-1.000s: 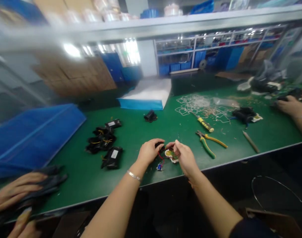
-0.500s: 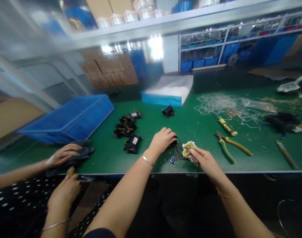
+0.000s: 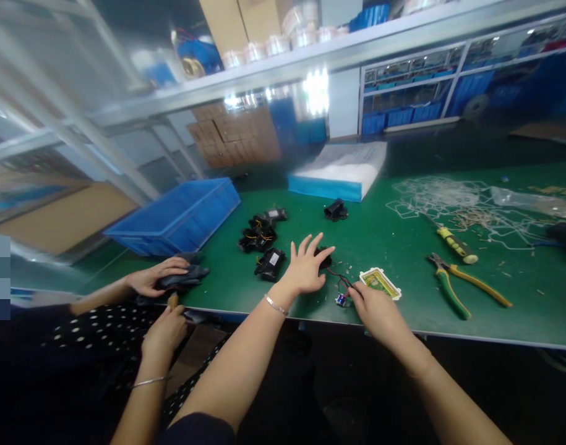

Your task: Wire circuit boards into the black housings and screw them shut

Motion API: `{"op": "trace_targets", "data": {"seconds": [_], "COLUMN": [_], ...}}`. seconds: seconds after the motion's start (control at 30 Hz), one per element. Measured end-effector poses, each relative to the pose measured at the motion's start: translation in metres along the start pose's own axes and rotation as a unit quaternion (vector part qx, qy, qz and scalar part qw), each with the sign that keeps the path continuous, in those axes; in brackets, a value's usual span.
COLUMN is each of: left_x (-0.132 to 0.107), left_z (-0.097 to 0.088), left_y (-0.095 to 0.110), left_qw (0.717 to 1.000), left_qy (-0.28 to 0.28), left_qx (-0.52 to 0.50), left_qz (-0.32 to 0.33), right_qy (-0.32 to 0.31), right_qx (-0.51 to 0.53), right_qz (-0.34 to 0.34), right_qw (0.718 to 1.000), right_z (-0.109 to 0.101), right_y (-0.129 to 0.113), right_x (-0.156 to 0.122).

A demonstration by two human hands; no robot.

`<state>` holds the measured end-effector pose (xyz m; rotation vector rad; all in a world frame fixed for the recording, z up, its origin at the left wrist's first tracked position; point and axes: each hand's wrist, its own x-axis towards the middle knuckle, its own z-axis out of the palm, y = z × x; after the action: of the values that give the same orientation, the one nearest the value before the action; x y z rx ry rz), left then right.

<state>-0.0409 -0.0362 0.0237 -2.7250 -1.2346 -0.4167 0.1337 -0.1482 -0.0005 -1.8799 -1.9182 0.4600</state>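
My left hand [image 3: 305, 266] is open, its fingers spread over a small black housing [image 3: 323, 256] that it partly hides. Red and black wires [image 3: 342, 279] run from that housing toward my right hand [image 3: 373, 306], whose fingers are closed on them. A small blue-and-white connector [image 3: 341, 300] lies by those fingertips. Just behind my right hand, a circuit board in a white frame [image 3: 381, 283] rests on the table, its near-left part covered by the hand. To the left of my left hand sits a black housing with a white label [image 3: 270, 264].
Several black housings with yellow wires [image 3: 257, 235] lie near a blue bin [image 3: 175, 216]. Pliers [image 3: 450, 281] and a screwdriver [image 3: 456, 244] are on the right, before tangled clear strands [image 3: 440, 191]. At left, a co-worker's hands [image 3: 164, 327] hold a tool and dark cloth-like material.
My left hand has opened and spread its fingers. The white-framed board has left my right fingers and lies flat on the table; those fingers now pinch the wires. The view has shifted left.
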Motion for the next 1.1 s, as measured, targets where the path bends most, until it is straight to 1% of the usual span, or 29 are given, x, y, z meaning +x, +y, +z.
{"op": "trace_targets", "data": {"seconds": [0.07,0.17,0.23,0.33,0.47,0.63,0.67,0.73,0.83,0.9,0.97,1.1], "left_x": [0.0,0.006,0.009,0.013,0.014,0.015,0.015,0.016,0.017,0.019,0.021,0.023], "left_z": [0.004,0.012,0.015,0.019,0.025,0.03,0.031,0.032,0.034,0.035,0.038,0.043], "left_y": [0.005,0.008,0.007,0.002,-0.004,-0.002,-0.001,0.0,0.002,0.002,0.002,0.002], "left_qw": [1.0,0.997,0.996,0.996,0.996,0.996,0.996,0.995,0.993,0.992,0.991,0.99], "left_qy": [0.011,0.055,0.075,0.084,0.089,0.086,0.089,0.096,0.102,0.104,0.107,0.11], "left_qx": [-0.003,-0.005,-0.004,0.001,-0.002,-0.006,-0.008,-0.019,-0.033,-0.035,-0.037,-0.037], "left_qz": [-0.026,-0.055,-0.049,-0.017,-0.005,0.001,-0.001,-0.011,-0.044,-0.062,-0.07,-0.082], "right_qy": [-0.002,-0.031,-0.055,-0.071,-0.067,-0.055,-0.048,-0.026,-0.004,-0.013,-0.029,-0.074], "right_qx": [0.019,0.034,0.017,-0.046,-0.114,-0.156,-0.158,-0.16,-0.134,-0.078,-0.015,0.062], "right_qz": [-0.003,-0.007,-0.001,0.02,0.044,0.052,0.045,0.008,-0.073,-0.102,-0.102,-0.056], "right_qw": [1.0,0.999,0.998,0.996,0.99,0.985,0.985,0.987,0.988,0.992,0.994,0.994], "right_z": [-0.002,-0.003,-0.006,-0.012,-0.023,-0.034,-0.035,-0.037,-0.04,-0.04,-0.039,-0.036], "right_y": [0.001,0.002,0.003,0.006,0.011,0.022,0.024,0.027,0.029,0.029,0.029,0.03], "right_x": [0.001,-0.001,-0.003,-0.01,-0.018,-0.017,-0.017,-0.016,-0.017,-0.019,-0.022,-0.025]}}
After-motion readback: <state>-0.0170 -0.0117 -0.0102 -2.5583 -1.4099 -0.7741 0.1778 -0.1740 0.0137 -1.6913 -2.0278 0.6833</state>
